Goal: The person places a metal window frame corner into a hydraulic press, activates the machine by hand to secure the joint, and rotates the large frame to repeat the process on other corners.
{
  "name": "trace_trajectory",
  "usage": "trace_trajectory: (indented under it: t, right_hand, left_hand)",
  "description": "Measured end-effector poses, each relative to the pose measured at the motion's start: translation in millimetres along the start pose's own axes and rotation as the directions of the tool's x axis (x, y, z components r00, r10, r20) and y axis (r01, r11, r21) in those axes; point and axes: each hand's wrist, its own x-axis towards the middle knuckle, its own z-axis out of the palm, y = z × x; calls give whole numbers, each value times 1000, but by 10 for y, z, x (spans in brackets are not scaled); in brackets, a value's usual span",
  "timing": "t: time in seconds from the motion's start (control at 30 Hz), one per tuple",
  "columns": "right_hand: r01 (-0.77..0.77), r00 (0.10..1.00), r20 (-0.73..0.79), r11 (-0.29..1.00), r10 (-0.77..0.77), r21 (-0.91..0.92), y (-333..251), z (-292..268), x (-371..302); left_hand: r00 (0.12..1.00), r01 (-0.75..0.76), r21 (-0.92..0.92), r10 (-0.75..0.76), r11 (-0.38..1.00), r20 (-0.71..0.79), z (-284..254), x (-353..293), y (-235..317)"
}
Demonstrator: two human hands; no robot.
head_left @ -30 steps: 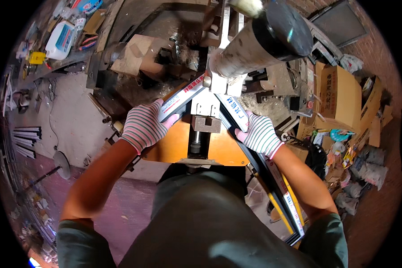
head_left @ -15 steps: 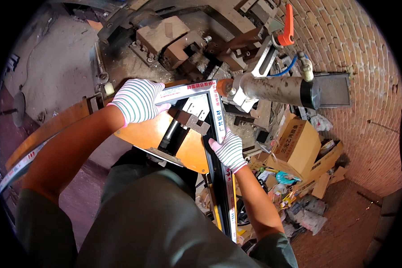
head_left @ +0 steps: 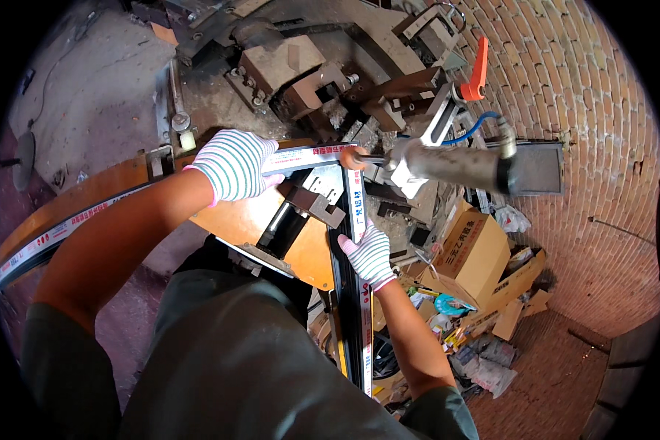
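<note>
Clearly, both hands wear thin knit gloves, white with narrow stripes and pink edging, and each is partly closed. The left hand curls over the left profile bar, its thumb along the near side. The right hand has the right profile bar between thumb and fingers, in a looser grip. Both bars are long, straight-edged and dark, with a smooth white printed film on their faces. They meet in a sharp corner above the orange plate, a flat, painted sheet. From that corner, the left bar's long axis runs leftward and down past the forearm, while the right bar's points down toward the person's side. A round, orange-brown pad covers the corner, on the rod of a scuffed metal cylinder; whether it presses there, I cannot tell. Beneath the corner sits a blocky, brown, notched metal jaw.
</note>
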Motion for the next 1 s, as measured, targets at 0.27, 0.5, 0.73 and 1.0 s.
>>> trace_trajectory:
  t: [0.27, 0.5, 0.73, 1.0]
  right_hand:
    - [-11, 1000, 3, 1000, 11, 29, 75, 29, 0]
    - [-19, 1000, 17, 1000, 18, 18, -6, -2, -6]
    - [-15, 1000, 21, 1000, 14, 22, 57, -1, -4]
    - [-62, 998, 34, 998, 61, 7, -20, -28, -11]
  left_hand:
    - [1000, -13, -6, 13, 1000, 10, -35, -20, 12]
    - [999, -37, -16, 37, 999, 9, -12, -12, -49]
    - [999, -17, -64, 14, 998, -42, 19, -19, -32]
    - [999, -40, -39, 40, 998, 6, -7, -5, -42]
